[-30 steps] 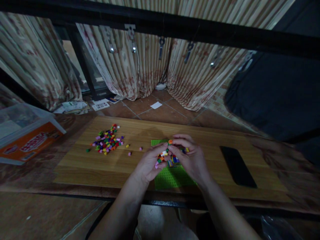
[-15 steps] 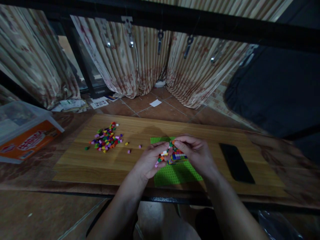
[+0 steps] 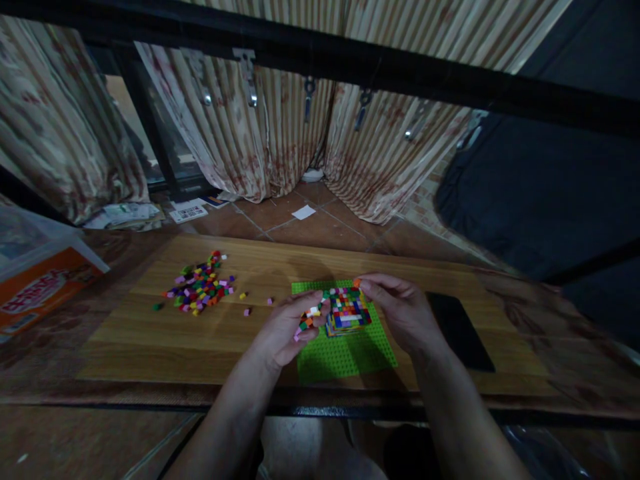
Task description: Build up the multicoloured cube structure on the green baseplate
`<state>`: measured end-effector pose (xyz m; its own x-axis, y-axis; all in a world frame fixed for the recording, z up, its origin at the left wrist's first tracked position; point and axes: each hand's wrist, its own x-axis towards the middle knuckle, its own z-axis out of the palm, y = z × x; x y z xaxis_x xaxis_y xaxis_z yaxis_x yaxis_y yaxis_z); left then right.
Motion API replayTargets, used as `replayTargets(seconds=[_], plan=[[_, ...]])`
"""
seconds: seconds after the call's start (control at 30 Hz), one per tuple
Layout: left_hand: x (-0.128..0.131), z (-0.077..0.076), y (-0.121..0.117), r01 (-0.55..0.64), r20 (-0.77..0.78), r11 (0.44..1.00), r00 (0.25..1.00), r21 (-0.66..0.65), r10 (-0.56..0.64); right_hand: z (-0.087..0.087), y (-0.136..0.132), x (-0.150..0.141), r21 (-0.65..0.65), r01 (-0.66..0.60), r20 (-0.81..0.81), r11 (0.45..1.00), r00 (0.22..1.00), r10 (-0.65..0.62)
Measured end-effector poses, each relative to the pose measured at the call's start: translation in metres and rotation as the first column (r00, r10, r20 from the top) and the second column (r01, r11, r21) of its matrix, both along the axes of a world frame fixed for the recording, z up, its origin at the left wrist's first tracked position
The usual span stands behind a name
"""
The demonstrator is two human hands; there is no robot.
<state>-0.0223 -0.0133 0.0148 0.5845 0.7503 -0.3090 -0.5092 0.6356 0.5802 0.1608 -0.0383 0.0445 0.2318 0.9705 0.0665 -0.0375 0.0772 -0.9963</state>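
My left hand (image 3: 293, 323) is closed around several small toy bricks (image 3: 307, 323) in white, orange, green and pink, with a green one near its thumb and fingertips. Between the thumb and fingers of my right hand (image 3: 397, 305) is an orange toy brick (image 3: 357, 283). Between the two hands, a multicoloured block of stacked bricks (image 3: 349, 309) stands on a green studded baseplate (image 3: 345, 360). My right fingertips are at the far right corner of that stack; whether the orange brick touches it I cannot tell.
A loose pile of coloured bricks (image 3: 200, 287) lies on the left of the wooden board (image 3: 165, 347), with a few strays nearby. At the right lies a black phone-like slab (image 3: 460, 331). A clear box with an orange label (image 3: 47, 287) stands far left.
My hands have moved apart, bringing the stack between them into fuller view. The orange brick is now in my right hand, away from the left fingertips. The whole view has shifted slightly.
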Motion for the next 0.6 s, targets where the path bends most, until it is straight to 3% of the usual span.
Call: replayTargets(seconds=[0.33,0.6], plan=[[0.0,0.002,-0.001,-0.003,-0.028,1.0,1.0,-0.03,0.002,0.004,0.002,0.012,0.048,0.071,-0.206,0.996,0.977,-0.059],[0.0,-0.002,0.001,-0.022,-0.047,0.999,0.999,-0.028,0.02,-0.008,0.007,0.015,0.068,0.062,-0.183,0.996,0.982,-0.049]])
